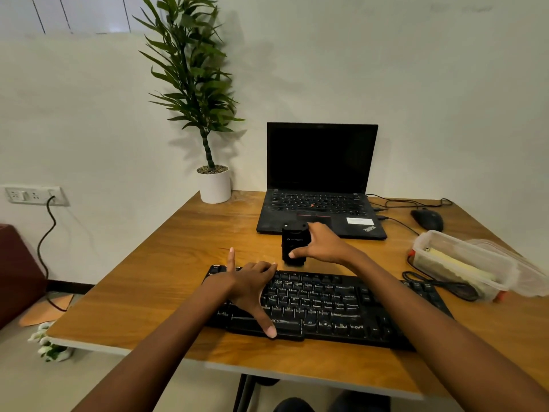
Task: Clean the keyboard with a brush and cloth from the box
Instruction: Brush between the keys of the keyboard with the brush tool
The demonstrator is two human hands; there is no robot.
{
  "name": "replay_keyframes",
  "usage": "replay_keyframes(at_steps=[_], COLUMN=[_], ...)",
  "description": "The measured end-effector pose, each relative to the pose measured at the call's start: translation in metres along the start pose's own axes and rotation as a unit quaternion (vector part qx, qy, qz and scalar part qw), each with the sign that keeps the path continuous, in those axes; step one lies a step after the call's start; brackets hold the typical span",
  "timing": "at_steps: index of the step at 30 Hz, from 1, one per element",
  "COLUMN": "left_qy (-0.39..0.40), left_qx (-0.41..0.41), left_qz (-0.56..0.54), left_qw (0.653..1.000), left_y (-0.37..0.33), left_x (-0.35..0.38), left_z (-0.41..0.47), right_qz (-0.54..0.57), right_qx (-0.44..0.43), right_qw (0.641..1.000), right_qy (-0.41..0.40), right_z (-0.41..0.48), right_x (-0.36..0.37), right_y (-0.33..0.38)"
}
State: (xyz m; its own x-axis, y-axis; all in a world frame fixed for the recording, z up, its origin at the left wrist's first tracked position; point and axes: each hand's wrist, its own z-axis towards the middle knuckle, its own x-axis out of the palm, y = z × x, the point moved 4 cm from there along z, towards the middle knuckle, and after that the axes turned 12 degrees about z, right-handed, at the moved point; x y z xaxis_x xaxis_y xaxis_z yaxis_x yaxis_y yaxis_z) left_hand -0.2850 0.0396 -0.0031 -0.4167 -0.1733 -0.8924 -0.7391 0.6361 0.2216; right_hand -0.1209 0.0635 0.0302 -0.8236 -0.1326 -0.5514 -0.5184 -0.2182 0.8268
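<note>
A black keyboard (pixel 332 307) lies across the near half of the wooden table (pixel 166 278). My left hand (pixel 252 289) spreads over its left part: the thumb reaches the front edge and the fingers reach its back edge. Just behind the keyboard stands a small black box-shaped device (pixel 292 243), which my right hand (pixel 322 243) grips from the right with thumb and fingers. At the right edge sits a clear plastic box (pixel 463 263); a pale long object shows inside. I cannot make out a brush or a cloth.
An open black laptop (pixel 320 185) stands at the back centre, a black mouse (pixel 427 220) to its right with cables trailing. A potted plant (pixel 214 182) is at the back left corner. Loops of black cable (pixel 439 285) lie between keyboard and box.
</note>
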Motion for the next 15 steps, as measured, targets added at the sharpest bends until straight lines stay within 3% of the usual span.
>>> replay_keyframes(at_steps=[15], left_qy=[-0.001], left_qx=[0.005], left_qz=[-0.008], left_qw=[1.0], left_y=[0.002], left_x=[0.001], left_z=[-0.002], right_qz=[0.005], right_qx=[-0.012], right_qw=[1.0], right_qy=[0.0], right_z=[0.005], right_x=[0.011], right_y=[0.002])
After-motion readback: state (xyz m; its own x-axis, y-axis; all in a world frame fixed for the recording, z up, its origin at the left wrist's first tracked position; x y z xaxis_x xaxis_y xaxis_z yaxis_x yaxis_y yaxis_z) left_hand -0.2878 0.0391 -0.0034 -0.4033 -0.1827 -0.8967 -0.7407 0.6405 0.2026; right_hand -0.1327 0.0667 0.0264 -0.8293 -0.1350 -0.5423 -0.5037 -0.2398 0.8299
